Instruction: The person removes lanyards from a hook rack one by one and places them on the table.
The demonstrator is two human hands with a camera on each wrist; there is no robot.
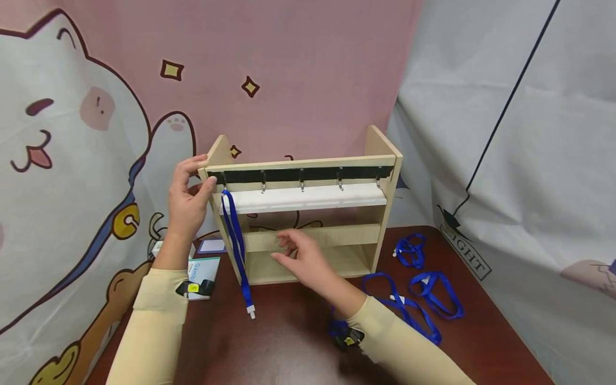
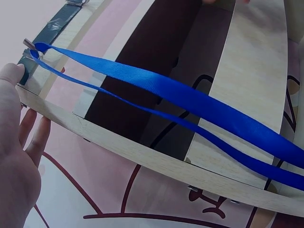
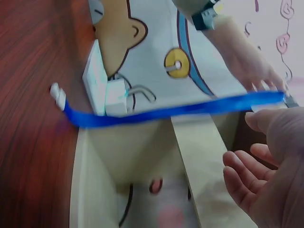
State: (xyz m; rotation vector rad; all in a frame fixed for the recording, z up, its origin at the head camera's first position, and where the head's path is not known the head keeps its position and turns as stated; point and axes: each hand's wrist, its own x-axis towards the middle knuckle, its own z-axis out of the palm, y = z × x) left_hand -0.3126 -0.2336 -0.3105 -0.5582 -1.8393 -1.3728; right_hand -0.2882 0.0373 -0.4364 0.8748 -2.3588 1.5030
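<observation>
A blue lanyard hangs by its loop from the leftmost hook of a small wooden rack, its white clip end dangling below. My left hand grips the rack's upper left corner, the thumb on the black strip at the front and the other fingers round the side panel. My right hand is in front of the rack's lower part, fingers loosely bent and holding nothing. In the right wrist view the hanging lanyard passes close to the right hand, whose thumb is near it; contact cannot be told.
Several metal hooks line the black strip. Loose blue lanyards lie on the dark red table at the right, one partly behind the right wrist. A light blue booklet and a small white box are left of the rack.
</observation>
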